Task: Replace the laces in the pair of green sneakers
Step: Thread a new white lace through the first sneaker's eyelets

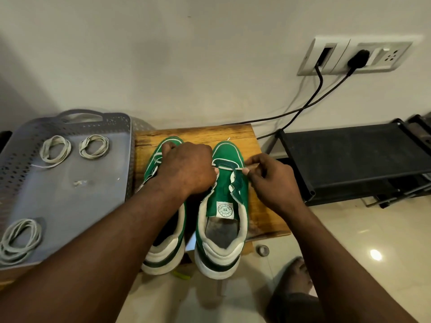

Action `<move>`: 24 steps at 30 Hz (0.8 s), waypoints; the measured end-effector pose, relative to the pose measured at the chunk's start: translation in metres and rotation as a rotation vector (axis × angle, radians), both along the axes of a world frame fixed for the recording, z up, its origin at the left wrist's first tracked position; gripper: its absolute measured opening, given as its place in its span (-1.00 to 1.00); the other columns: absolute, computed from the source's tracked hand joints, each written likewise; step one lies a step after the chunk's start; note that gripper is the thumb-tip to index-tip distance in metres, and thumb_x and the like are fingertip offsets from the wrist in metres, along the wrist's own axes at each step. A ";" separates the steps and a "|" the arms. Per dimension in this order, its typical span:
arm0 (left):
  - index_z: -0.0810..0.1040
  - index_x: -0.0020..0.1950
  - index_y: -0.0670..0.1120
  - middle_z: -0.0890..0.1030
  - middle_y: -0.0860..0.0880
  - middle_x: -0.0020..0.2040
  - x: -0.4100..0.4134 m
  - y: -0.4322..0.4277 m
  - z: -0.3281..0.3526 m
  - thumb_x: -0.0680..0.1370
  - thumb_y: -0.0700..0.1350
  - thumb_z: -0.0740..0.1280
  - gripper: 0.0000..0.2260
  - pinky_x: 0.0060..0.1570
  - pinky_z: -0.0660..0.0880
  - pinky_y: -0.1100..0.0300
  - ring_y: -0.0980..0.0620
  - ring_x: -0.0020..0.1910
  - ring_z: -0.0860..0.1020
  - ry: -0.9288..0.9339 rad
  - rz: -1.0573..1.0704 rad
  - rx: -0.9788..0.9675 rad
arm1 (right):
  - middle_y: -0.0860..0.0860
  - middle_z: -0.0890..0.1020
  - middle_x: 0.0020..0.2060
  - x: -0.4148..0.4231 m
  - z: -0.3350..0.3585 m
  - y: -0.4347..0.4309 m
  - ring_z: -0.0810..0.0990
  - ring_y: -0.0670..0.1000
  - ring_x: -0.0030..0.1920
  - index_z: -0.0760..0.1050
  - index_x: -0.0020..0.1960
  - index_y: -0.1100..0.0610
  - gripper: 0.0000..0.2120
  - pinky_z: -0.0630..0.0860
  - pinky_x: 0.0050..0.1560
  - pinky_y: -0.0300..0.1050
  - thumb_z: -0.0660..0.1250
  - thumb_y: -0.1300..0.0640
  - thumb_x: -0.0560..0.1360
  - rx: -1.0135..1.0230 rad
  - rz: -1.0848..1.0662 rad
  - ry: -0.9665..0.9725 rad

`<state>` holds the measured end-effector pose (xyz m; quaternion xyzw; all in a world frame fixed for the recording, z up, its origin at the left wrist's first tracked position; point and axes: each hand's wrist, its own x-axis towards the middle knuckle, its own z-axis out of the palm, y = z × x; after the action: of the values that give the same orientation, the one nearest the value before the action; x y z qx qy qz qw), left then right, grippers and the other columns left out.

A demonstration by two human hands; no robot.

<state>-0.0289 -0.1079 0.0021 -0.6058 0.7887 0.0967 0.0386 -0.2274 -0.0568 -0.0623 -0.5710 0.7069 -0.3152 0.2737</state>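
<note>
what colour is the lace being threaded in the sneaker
Off-white; the lace shows best in the head view.

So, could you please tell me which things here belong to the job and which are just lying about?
Job: left sneaker, right sneaker, lace, left hand, right hand, coiled laces, tray.
Lying about: shoe rack, socket, cables, tape roll.

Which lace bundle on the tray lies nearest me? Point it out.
The lone bundle in the tray's near corner; the other two lie side by side at its far end.
</note>
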 end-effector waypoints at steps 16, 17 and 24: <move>0.59 0.25 0.03 0.53 -0.05 0.23 -0.011 0.010 -0.005 0.60 0.09 0.20 -0.69 0.33 0.25 -0.26 -0.18 0.38 0.34 -0.017 0.003 0.131 | 0.10 0.69 -0.12 -0.014 0.065 0.009 0.60 0.02 -0.22 0.58 0.16 0.16 -0.76 0.49 -0.18 -0.11 0.16 0.14 0.67 -0.473 0.114 -1.152; 0.60 0.19 0.02 0.53 -0.04 0.18 -0.011 0.010 -0.004 0.60 0.09 0.19 -0.71 0.32 0.26 -0.25 -0.17 0.36 0.35 -0.024 0.008 0.127 | 0.09 0.67 -0.17 -0.016 0.069 0.010 0.58 0.02 -0.23 0.57 0.15 0.18 -0.75 0.48 -0.19 -0.11 0.15 0.13 0.66 -0.488 0.098 -1.154; 0.45 -0.08 0.00 0.43 -0.03 -0.13 -0.017 0.015 -0.004 0.58 0.06 0.17 -0.83 0.30 0.24 -0.20 -0.08 0.02 0.33 -0.077 0.039 0.147 | 0.05 0.58 -0.35 -0.021 0.088 0.019 0.51 0.06 -0.28 0.58 0.08 0.22 -0.71 0.44 -0.22 -0.09 0.14 0.08 0.65 -0.560 0.049 -1.093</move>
<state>-0.0454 -0.0929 -0.0021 -0.6198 0.7656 0.1317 0.1115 -0.2481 -0.0375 0.0253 -0.3930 0.3411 -0.7299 0.4433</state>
